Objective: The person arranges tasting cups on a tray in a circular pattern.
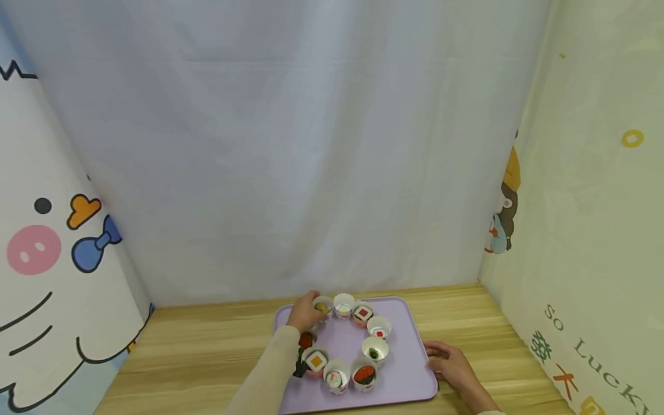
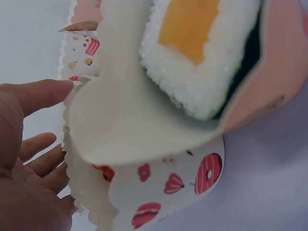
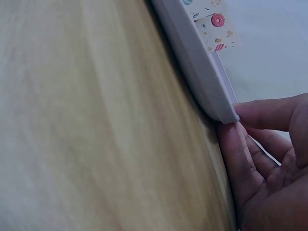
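Note:
My left hand (image 1: 304,313) holds a white paper cup (image 1: 327,300) with a yellowish piece inside, at the back left of a ring of cups on a lilac tray (image 1: 410,377). Its thumb (image 2: 45,93) meets the scalloped rim, and part of the grip is hidden behind nearer cups. At the tray's right edge, my right hand (image 1: 450,363) pinches the rim between thumb (image 3: 262,111) and fingers. Below the left sleeve sits a cup (image 1: 316,372) with a square rice roll, orange in its middle. Another cup (image 1: 307,341) with red filling is partly covered by the forearm.
More filled cups complete the ring: a red-topped sushi cup (image 1: 364,377) at the front, a green-filled one (image 1: 375,350), and a red-centred roll (image 1: 363,313). The wooden table (image 1: 207,346) meets a pale curtain (image 1: 321,173) behind, with printed cloth on both sides.

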Demonstrator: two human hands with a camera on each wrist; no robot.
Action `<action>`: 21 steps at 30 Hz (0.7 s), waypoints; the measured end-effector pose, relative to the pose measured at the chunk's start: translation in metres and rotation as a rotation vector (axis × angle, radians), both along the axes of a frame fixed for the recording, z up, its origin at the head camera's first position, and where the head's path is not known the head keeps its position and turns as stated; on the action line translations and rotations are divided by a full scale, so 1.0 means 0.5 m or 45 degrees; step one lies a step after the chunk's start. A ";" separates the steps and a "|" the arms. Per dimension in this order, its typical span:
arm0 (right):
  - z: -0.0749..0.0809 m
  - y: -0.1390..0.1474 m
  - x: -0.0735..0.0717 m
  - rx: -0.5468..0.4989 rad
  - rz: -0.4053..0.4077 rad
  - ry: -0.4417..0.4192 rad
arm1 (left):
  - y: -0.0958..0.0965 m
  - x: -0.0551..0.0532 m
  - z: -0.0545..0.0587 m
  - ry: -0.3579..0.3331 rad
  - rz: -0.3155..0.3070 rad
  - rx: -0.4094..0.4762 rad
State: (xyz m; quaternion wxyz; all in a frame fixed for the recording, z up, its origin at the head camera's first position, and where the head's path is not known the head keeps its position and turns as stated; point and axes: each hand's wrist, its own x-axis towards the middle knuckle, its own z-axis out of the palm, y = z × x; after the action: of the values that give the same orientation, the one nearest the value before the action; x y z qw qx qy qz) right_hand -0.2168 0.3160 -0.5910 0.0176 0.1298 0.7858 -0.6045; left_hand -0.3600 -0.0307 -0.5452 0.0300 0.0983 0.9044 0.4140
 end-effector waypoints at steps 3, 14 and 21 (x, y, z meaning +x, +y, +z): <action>0.001 -0.002 0.001 0.006 0.001 0.002 | -0.006 0.003 0.008 0.001 -0.003 0.041; 0.007 -0.006 0.004 0.007 -0.018 -0.009 | -0.041 0.019 0.052 0.145 0.031 0.218; 0.009 -0.006 0.006 -0.033 0.018 0.004 | -0.071 0.048 0.071 0.204 0.053 0.238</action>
State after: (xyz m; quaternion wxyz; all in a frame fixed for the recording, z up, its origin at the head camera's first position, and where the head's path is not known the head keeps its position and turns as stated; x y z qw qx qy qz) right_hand -0.2139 0.3130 -0.5863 0.0222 0.1232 0.7787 -0.6148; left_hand -0.3359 -0.0663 -0.5099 -0.0602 0.1144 0.8632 0.4880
